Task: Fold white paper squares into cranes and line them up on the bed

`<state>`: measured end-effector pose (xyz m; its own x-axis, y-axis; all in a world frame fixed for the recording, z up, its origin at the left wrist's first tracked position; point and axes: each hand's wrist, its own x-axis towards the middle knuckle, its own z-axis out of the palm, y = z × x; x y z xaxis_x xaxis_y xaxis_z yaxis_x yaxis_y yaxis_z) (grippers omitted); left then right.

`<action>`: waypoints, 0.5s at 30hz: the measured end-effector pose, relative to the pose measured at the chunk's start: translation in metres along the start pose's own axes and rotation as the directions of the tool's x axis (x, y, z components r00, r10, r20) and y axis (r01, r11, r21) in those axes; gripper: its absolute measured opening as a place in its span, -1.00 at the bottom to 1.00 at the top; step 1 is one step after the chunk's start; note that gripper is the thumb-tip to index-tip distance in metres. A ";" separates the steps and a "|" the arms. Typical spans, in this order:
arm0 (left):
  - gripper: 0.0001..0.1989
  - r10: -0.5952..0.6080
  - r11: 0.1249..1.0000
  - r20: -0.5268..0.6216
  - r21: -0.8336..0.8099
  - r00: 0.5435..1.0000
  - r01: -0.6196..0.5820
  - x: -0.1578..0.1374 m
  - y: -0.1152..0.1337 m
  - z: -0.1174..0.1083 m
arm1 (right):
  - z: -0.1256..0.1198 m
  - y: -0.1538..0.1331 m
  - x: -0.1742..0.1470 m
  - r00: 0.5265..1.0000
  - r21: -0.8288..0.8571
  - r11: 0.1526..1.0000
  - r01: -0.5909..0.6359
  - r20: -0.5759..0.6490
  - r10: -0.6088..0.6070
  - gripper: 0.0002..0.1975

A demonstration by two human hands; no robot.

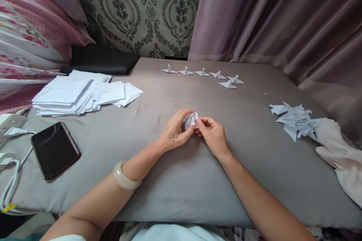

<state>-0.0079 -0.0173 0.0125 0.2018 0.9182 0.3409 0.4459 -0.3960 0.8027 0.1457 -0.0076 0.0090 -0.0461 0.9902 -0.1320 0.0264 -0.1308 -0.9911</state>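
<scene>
A small folded piece of white paper (191,119) is between my two hands, above the middle of the table. My left hand (178,128) grips it from the left, thumb at the lower edge and fingers along the far side. My right hand (211,133) pinches its right edge between thumb and forefinger; the other fingers are curled. Parts of the paper are hidden by my fingers. Beyond my hands, several folded paper cranes (201,72) stand in a row near the table's far edge.
A stack of white paper squares (65,92) lies at the left, by a black flat case (102,59). Nearer are a phone (55,150) and white cables (14,180). At the right lie a heap of folded paper pieces (296,120) and a pale cloth (336,147) on the grey-covered table (169,184).
</scene>
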 end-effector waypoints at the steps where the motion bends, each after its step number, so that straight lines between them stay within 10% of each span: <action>1: -0.61 -0.017 1.000 0.003 -0.001 1.000 0.017 0.000 0.000 0.000 | 0.000 -0.001 0.000 1.000 0.008 1.000 -0.008 0.004 0.008 -0.64; 8: -0.52 -0.138 0.990 -0.015 -0.024 0.990 0.138 0.000 0.001 0.000 | 0.004 0.000 -0.007 0.998 -0.026 0.998 0.055 0.039 -0.054 -0.67; 15: -0.77 -0.250 0.941 -0.083 -0.254 0.965 0.222 0.004 -0.004 -0.003 | 0.000 -0.004 -0.014 0.894 -0.286 0.848 0.446 0.087 -0.440 -0.64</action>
<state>-0.0110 -0.0118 0.0125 0.0102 0.9856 0.1687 0.2436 -0.1661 0.9556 0.1463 -0.0208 0.0143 -0.1396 0.9383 0.3165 0.2878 0.3443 -0.8937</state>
